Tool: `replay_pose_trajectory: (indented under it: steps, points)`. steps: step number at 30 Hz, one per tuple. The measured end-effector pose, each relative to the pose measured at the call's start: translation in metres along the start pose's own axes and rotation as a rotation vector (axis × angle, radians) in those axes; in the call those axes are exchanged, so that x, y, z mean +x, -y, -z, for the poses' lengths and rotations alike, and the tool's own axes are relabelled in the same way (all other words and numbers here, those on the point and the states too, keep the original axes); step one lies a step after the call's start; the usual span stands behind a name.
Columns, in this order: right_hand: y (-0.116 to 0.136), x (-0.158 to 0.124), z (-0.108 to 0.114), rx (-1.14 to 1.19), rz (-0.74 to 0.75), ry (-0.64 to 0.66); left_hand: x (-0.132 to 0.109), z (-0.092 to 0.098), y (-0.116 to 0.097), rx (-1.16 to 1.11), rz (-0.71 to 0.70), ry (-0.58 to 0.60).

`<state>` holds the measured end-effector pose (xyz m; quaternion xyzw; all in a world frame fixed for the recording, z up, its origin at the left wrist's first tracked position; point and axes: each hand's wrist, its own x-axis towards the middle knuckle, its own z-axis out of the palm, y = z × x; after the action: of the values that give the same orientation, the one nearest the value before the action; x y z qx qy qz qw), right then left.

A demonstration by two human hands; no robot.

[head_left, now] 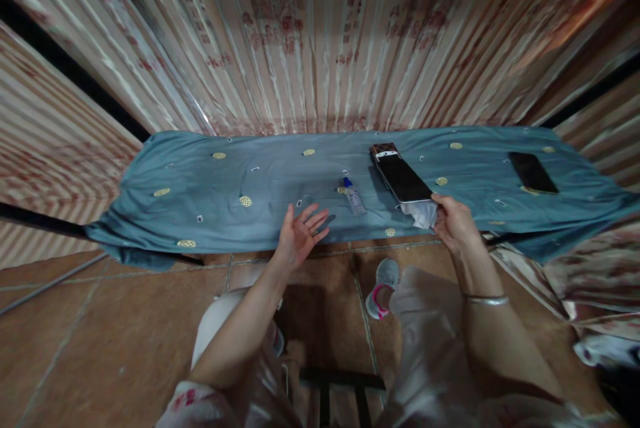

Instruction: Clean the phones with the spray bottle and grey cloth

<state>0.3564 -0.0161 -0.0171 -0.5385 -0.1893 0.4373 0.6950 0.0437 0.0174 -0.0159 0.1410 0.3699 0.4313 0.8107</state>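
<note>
My right hand (453, 220) is closed at the near right corner of a smartphone (404, 178) with a black screen and white end. A crumpled white cloth or tissue (423, 213) hangs under the phone's near end, against my fingers. Something brown and patterned (384, 147) shows at the phone's far end; whether it is a case or a separate thing I cannot tell. My left hand (300, 236) is open, palm up and fingers spread, over the bench's front edge. Between the hands lies a small clear bottle (355, 198) with a blue cap.
A second black phone (533, 173) lies at the right of the narrow bench, covered by a blue-green cloth (280, 181). Striped curtains (300, 48) hang behind, with dark poles (75, 71) at the sides. A black stool-like frame (343, 380) stands on the tiled floor between my legs.
</note>
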Motion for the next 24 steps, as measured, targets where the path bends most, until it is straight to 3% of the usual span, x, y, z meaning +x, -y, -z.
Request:
replay_pose_trajectory:
  steps: [9, 16, 24]
  points:
    - [-0.003, 0.014, 0.027, -0.024, -0.085, -0.04, -0.004, 0.005, 0.0, 0.022, -0.005, 0.001]
    - [-0.013, 0.027, 0.012, 0.017, -0.136, -0.039, 0.0, 0.007, 0.01, 0.04, 0.022, 0.037]
    - [-0.031, 0.043, -0.002, 0.055, -0.075, -0.12, 0.001, 0.003, 0.016, 0.052, 0.05, 0.035]
